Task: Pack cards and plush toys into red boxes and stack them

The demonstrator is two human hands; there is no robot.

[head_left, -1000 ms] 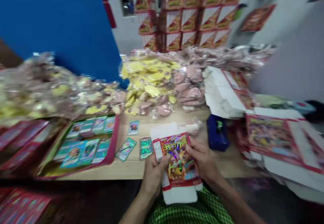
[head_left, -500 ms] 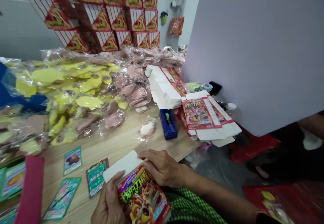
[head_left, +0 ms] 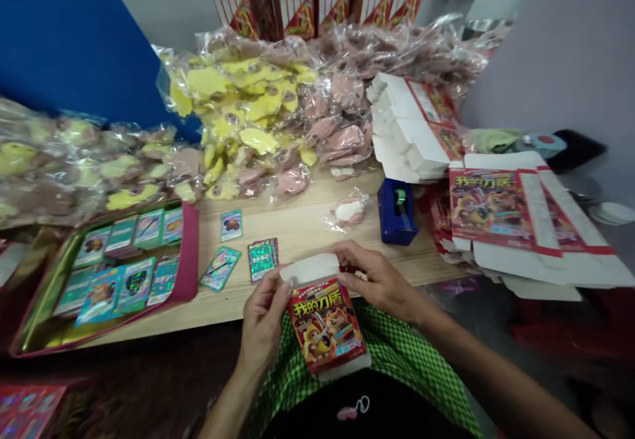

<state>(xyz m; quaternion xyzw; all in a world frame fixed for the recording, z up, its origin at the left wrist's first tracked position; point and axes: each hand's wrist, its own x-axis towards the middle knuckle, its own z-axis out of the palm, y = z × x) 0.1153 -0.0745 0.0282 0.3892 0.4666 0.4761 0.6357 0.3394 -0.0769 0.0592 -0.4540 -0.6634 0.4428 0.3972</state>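
Note:
A small red printed card box (head_left: 327, 326) with yellow lettering and cartoon animals is between my hands, over my lap at the table's near edge. Its white top flap (head_left: 310, 268) stands up. My left hand (head_left: 265, 310) grips the box's upper left side, thumb at the flap's corner. At the upper right, my right hand (head_left: 374, 277) has its fingers closed at the flap and box edge. Just beyond lie a holographic green card stack (head_left: 262, 259), a card with a dark stick (head_left: 221, 268), another card (head_left: 231, 225) and a bagged white toy (head_left: 348, 211).
A blue tape dispenser (head_left: 397, 213) stands right of centre, beside flattened printed boxes (head_left: 491, 207) and stacked white cartons (head_left: 401, 141). Bagged yellow toys (head_left: 258, 115) and pink ones (head_left: 342, 135) are heaped behind. At left lies a magenta-rimmed tray (head_left: 191, 254) of sorted cards.
The view has swung left and down, bringing the card tray into full sight. My hands still hold the box, its flap raised in both frames.

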